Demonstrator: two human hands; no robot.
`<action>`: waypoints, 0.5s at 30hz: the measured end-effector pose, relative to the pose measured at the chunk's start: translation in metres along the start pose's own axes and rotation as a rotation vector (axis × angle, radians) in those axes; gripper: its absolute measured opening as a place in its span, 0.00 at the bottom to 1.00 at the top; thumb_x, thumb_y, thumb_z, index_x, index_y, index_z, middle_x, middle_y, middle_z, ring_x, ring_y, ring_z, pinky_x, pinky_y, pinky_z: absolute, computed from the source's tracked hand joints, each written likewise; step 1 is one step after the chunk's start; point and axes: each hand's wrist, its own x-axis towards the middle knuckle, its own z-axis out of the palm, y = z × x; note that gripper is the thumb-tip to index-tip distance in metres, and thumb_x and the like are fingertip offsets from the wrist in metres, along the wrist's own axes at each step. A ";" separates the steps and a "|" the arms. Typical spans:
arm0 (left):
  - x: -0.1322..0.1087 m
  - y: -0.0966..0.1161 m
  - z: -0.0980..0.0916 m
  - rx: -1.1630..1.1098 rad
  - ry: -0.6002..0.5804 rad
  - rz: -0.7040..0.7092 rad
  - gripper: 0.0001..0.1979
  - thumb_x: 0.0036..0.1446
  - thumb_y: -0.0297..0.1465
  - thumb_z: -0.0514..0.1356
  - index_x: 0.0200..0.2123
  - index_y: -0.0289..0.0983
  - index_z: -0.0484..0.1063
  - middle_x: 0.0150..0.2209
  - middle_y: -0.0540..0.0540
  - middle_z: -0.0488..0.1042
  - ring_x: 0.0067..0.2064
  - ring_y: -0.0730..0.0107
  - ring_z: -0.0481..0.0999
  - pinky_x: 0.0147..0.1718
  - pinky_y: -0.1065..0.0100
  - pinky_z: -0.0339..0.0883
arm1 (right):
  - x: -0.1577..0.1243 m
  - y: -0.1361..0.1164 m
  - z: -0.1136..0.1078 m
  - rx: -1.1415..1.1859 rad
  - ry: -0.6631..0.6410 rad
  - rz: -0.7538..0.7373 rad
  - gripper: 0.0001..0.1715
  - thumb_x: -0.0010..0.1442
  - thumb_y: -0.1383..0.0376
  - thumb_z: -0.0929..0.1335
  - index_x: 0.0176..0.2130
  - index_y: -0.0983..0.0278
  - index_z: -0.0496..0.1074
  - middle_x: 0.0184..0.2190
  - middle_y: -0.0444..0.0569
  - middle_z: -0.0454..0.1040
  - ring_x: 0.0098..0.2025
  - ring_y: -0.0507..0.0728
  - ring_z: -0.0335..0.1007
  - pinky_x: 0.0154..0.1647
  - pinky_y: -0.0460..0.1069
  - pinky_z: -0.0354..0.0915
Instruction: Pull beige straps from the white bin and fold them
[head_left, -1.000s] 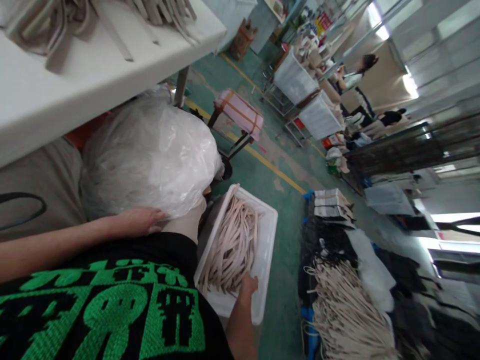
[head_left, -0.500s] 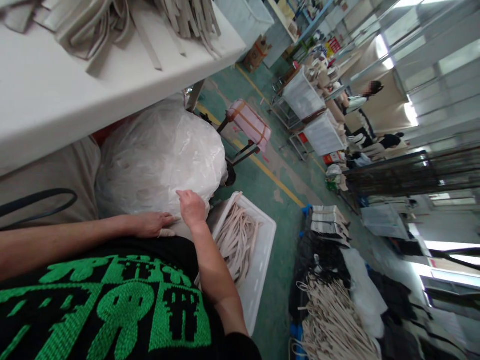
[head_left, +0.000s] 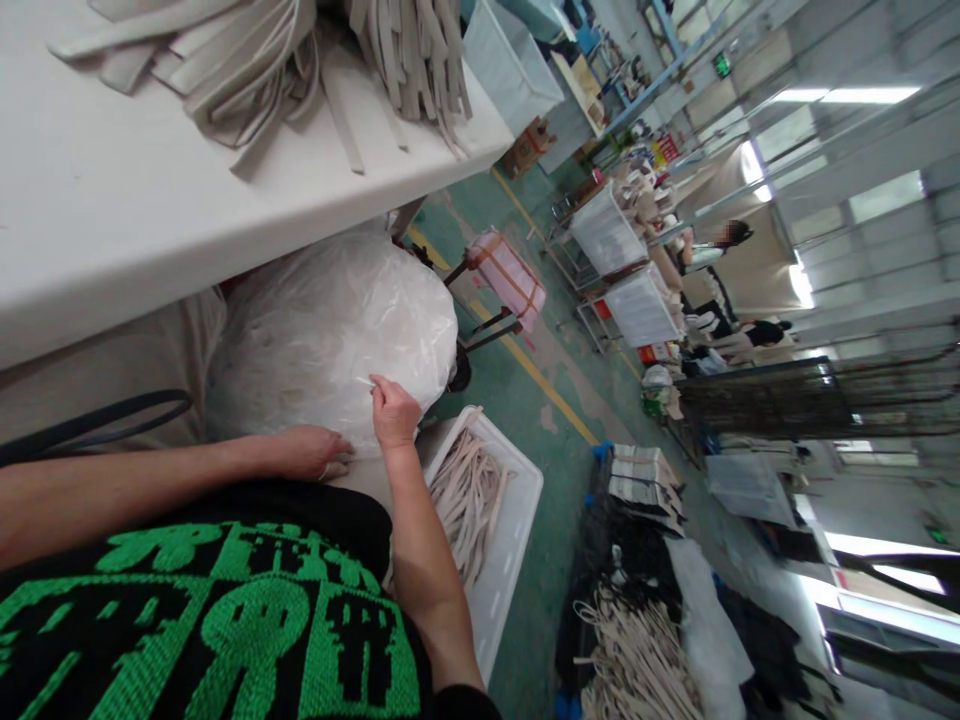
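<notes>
Thumb and forefinger of the right hand [head_left: 395,412] are pinching a pale sliver [head_left: 364,380], too small to identify, over the plastic bag [head_left: 337,320]. The left hand [head_left: 304,452] is resting by the bag's lower side, fingers slightly curled; whether they are gripping anything cannot be told. The bag, translucent, crinkled and shiny, is bulging under the edge of the white tabletop [head_left: 97,220], near its corner. Partly behind the right forearm [head_left: 425,550], a white crate [head_left: 520,510] is holding flat beige strips [head_left: 466,490], loosely heaped toward its left edge; greyer strips [head_left: 247,75] are lying on the tabletop.
</notes>
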 end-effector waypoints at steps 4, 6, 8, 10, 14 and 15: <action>0.012 0.002 -0.021 -0.356 0.180 -0.190 0.16 0.54 0.43 0.58 0.30 0.39 0.80 0.31 0.40 0.83 0.37 0.50 0.82 0.44 0.57 0.73 | -0.010 0.004 -0.034 0.286 0.314 -0.174 0.19 0.69 0.74 0.64 0.48 0.61 0.81 0.44 0.48 0.85 0.48 0.55 0.82 0.54 0.48 0.73; 0.014 0.006 -0.033 -0.706 0.292 -0.239 0.17 0.50 0.47 0.59 0.28 0.40 0.78 0.32 0.40 0.84 0.38 0.51 0.82 0.43 0.57 0.75 | -0.017 0.003 -0.050 0.339 0.428 -0.252 0.18 0.69 0.73 0.63 0.47 0.61 0.81 0.45 0.49 0.85 0.49 0.56 0.81 0.57 0.50 0.74; 0.011 0.012 -0.046 -1.004 0.393 -0.255 0.20 0.49 0.50 0.60 0.30 0.39 0.78 0.36 0.38 0.84 0.42 0.49 0.83 0.44 0.55 0.76 | -0.024 0.000 -0.063 0.347 0.497 -0.305 0.17 0.70 0.71 0.64 0.47 0.61 0.81 0.45 0.50 0.85 0.50 0.56 0.81 0.58 0.51 0.74; 0.004 0.016 -0.057 -1.145 0.527 -0.238 0.22 0.52 0.51 0.60 0.33 0.37 0.77 0.39 0.38 0.84 0.45 0.50 0.82 0.48 0.54 0.76 | -0.031 -0.006 -0.074 0.354 0.521 -0.338 0.16 0.71 0.70 0.64 0.47 0.61 0.81 0.45 0.50 0.85 0.49 0.56 0.81 0.57 0.52 0.74; -0.013 0.007 -0.078 -1.187 0.787 -0.278 0.17 0.65 0.46 0.56 0.35 0.38 0.67 0.34 0.46 0.80 0.45 0.58 0.79 0.53 0.57 0.73 | -0.043 -0.018 -0.098 0.463 0.553 -0.381 0.15 0.72 0.70 0.64 0.49 0.60 0.80 0.45 0.51 0.85 0.50 0.57 0.81 0.56 0.54 0.75; -0.016 0.002 -0.084 -1.206 0.809 -0.311 0.15 0.67 0.45 0.54 0.34 0.39 0.64 0.32 0.48 0.78 0.46 0.59 0.79 0.53 0.58 0.73 | -0.046 -0.020 -0.105 0.498 0.570 -0.378 0.15 0.72 0.69 0.65 0.49 0.59 0.80 0.45 0.51 0.85 0.50 0.58 0.82 0.57 0.55 0.75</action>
